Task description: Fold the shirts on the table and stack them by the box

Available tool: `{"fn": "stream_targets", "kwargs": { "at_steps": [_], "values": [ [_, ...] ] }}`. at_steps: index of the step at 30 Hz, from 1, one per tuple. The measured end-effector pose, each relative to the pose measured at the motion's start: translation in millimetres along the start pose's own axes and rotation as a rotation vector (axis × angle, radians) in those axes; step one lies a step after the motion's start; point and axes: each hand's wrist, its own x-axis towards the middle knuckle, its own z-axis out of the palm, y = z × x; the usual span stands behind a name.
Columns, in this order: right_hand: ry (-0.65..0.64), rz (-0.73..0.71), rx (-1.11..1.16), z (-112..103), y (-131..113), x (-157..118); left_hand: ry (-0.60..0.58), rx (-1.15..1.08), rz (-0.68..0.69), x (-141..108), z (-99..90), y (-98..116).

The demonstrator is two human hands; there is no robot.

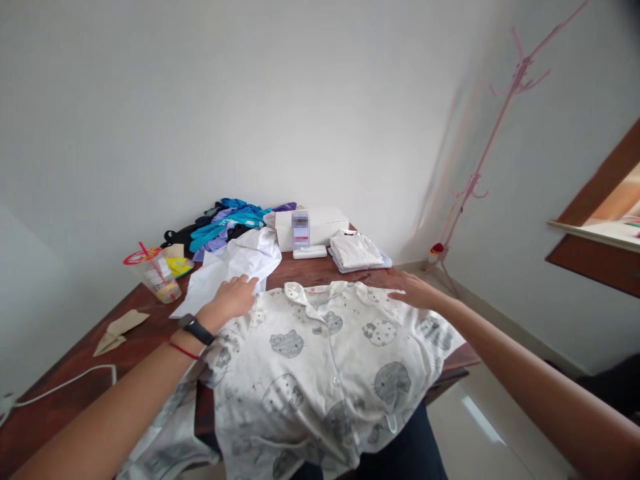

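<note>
A white pajama shirt (325, 360) with grey cat-face prints lies front side up over the table's near edge, collar away from me, its lower part hanging toward my lap. My left hand (239, 295), wrist in a black band and red string, rests palm down at the shirt's left shoulder, fingers slightly bent, beside a crumpled white garment (245, 253). At the other shoulder lies my right hand (414, 292), its fingers stretched out over the fabric. Neither hand shows a grip on the cloth. Another pale garment (170, 427) hangs off the edge below my left forearm.
Folded shirts (356, 250) sit beside a white box (320, 223) and a phone on a stand (301, 230). A heap of blue and purple clothes (230, 220) lies behind. A plastic cup (160, 280), a napkin (120, 330) and a white cable (70, 383) are left. A pink coat rack (493, 133) stands right.
</note>
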Motion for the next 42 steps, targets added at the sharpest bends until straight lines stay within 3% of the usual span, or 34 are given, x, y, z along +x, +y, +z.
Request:
{"fn": "stream_targets", "kwargs": {
  "at_steps": [3, 7, 10, 15, 21, 25, 29, 37, 42],
  "values": [
    [0.026, -0.051, 0.185, 17, -40, 33, -0.005, -0.273, 0.077, 23, 15.7, 37],
    [0.1, 0.116, 0.355, 33, -81, 76, 0.003, -0.425, 0.086, 57, 40.0, 65],
    [0.1, 0.208, 0.555, 38, -90, 93, 0.018, -0.546, 0.081, 70, 54.0, 66],
    [-0.092, 0.179, 0.848, 28, -86, 88, -0.004, -0.728, 0.146, 67, 61.9, 53],
    [-0.107, 0.142, 0.843, 21, -91, 87, -0.158, -1.16, 0.158, 52, 69.0, 46],
    [-0.142, 0.143, 0.772, 30, -97, 91, -0.097, -1.249, 0.214, 48, 70.0, 47],
    [-0.05, 0.116, 0.835, 38, -101, 86, 0.026, -1.316, 0.292, 47, 65.5, 52],
    [0.304, 0.154, 1.169, 44, -99, 83, 0.231, -1.579, 0.325, 43, 53.7, 57],
    [0.399, 0.166, 1.281, 51, -99, 86, 0.122, -1.718, 0.253, 35, 46.9, 59]
  ]
}}
